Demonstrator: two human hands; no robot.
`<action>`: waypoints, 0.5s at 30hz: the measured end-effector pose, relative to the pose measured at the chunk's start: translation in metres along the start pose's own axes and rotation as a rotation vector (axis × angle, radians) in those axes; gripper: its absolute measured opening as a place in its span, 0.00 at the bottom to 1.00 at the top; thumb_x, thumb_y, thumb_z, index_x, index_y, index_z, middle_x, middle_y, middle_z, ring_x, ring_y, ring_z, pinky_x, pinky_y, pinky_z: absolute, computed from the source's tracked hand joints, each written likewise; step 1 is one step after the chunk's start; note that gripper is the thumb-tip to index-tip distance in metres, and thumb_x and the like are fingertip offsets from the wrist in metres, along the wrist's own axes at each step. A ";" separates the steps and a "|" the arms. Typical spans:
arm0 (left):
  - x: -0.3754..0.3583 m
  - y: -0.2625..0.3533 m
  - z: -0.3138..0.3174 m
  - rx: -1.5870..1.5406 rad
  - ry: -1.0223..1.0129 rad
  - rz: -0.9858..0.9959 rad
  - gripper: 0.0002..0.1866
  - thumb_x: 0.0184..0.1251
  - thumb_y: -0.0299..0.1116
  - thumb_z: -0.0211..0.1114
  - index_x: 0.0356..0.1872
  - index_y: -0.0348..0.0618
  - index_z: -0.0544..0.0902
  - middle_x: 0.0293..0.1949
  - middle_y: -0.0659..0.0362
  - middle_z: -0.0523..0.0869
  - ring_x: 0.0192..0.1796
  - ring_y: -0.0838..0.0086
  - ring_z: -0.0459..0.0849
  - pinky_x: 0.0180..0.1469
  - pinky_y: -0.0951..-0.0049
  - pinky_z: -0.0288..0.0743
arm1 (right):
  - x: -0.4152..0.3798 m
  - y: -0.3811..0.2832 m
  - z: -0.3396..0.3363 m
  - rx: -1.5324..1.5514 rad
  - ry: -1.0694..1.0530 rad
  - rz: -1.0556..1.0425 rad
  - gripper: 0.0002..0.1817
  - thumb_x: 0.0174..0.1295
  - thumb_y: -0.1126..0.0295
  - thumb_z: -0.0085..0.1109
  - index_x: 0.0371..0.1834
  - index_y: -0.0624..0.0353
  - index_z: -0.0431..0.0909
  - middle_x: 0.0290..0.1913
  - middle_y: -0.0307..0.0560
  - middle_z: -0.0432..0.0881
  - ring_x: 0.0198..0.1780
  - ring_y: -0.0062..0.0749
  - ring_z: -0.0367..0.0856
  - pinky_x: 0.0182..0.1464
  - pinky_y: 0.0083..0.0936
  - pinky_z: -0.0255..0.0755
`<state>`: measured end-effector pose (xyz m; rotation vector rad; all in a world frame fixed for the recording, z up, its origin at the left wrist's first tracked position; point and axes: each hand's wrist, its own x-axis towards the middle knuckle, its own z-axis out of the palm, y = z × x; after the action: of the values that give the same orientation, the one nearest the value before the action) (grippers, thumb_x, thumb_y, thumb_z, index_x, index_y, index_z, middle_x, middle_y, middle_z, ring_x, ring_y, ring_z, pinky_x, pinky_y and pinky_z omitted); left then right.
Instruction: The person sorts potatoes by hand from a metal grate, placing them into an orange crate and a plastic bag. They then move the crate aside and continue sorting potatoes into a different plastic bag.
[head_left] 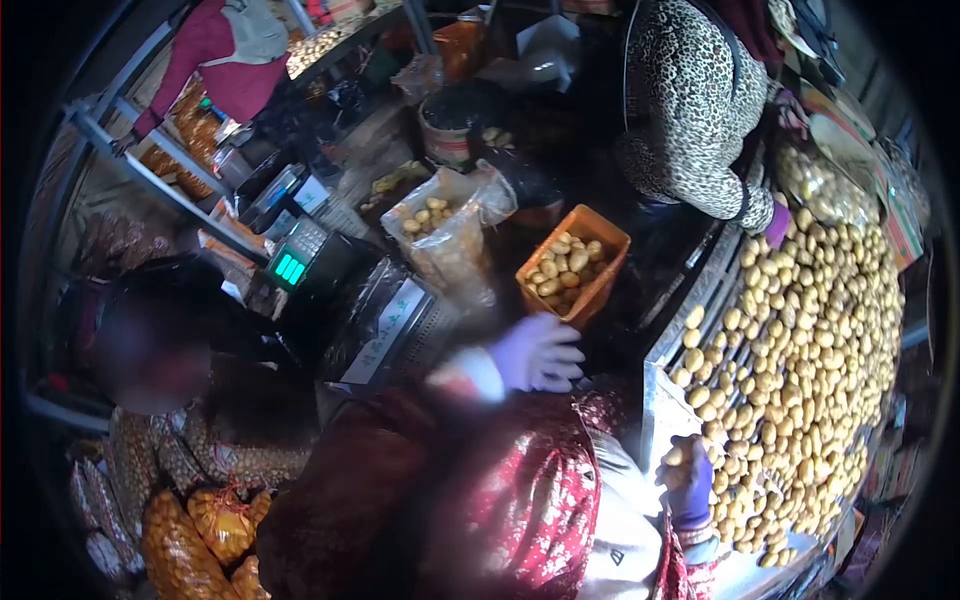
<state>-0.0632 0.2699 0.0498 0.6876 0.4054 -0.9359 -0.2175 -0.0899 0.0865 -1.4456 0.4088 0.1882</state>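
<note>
My left hand (541, 354), in a purple glove, is stretched out with spread fingers just in front of an orange crate (600, 300) holding potatoes (566, 265). Nothing shows in that hand. At the near edge of the sorting table, my right hand (692, 490), also in a purple glove, curls around what looks like a potato (674, 457). Beside it a broad layer of loose potatoes (800, 390) covers the slatted table, whose metal edge (655, 405) runs along the left side.
A person in a leopard-print top (690, 90) reaches over the far end of the potatoes. Left of the crate stands a plastic-lined bag (450, 250) with potatoes. A scale with a green display (292, 262), filled net sacks (185, 545) and another person in a maroon sleeve (195, 60) are leftward.
</note>
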 end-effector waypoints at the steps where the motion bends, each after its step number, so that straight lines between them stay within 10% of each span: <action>1: 0.012 -0.017 0.032 0.093 -0.068 -0.093 0.44 0.70 0.69 0.55 0.79 0.51 0.63 0.67 0.46 0.74 0.61 0.48 0.81 0.60 0.39 0.78 | 0.000 -0.010 0.006 -0.089 -0.037 -0.002 0.32 0.77 0.42 0.45 0.49 0.66 0.78 0.28 0.44 0.78 0.22 0.28 0.78 0.25 0.24 0.72; 4: 0.037 -0.062 0.088 0.139 -0.208 -0.201 0.41 0.72 0.64 0.57 0.78 0.50 0.65 0.71 0.47 0.72 0.65 0.49 0.77 0.64 0.42 0.76 | 0.016 -0.001 0.020 -0.046 -0.155 -0.051 0.25 0.77 0.48 0.53 0.42 0.64 0.82 0.30 0.41 0.83 0.22 0.23 0.76 0.25 0.20 0.69; 8: 0.050 -0.064 0.092 1.350 -0.515 0.972 0.27 0.67 0.36 0.70 0.67 0.44 0.78 0.59 0.50 0.82 0.59 0.61 0.83 0.62 0.61 0.78 | 0.018 -0.013 0.051 0.188 -0.264 -0.006 0.11 0.75 0.65 0.61 0.49 0.62 0.80 0.42 0.39 0.85 0.41 0.18 0.82 0.42 0.17 0.76; 9: 0.064 -0.078 0.084 1.345 -0.397 0.972 0.30 0.53 0.24 0.77 0.61 0.42 0.81 0.53 0.51 0.84 0.57 0.61 0.84 0.61 0.61 0.78 | 0.021 -0.018 0.056 0.289 -0.265 0.054 0.14 0.73 0.64 0.63 0.53 0.62 0.79 0.45 0.39 0.85 0.43 0.19 0.82 0.45 0.19 0.78; 13: 0.098 -0.073 0.133 0.062 -0.194 -0.505 0.19 0.76 0.35 0.60 0.65 0.45 0.76 0.54 0.54 0.83 0.56 0.61 0.84 0.59 0.47 0.82 | 0.028 0.002 0.024 -0.011 -0.063 -0.037 0.21 0.69 0.57 0.69 0.54 0.63 0.81 0.36 0.34 0.85 0.34 0.15 0.80 0.37 0.17 0.76; 15: 0.084 -0.071 0.191 0.621 -0.293 -0.271 0.25 0.81 0.47 0.51 0.70 0.47 0.73 0.57 0.55 0.83 0.57 0.62 0.84 0.57 0.51 0.82 | 0.023 0.006 -0.015 -0.102 0.076 -0.048 0.24 0.69 0.56 0.69 0.58 0.63 0.80 0.32 0.35 0.84 0.29 0.16 0.79 0.34 0.18 0.76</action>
<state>-0.0715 0.0584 0.1122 1.0537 -0.0692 -1.4216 -0.2013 -0.1068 0.0713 -1.5652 0.4313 0.1174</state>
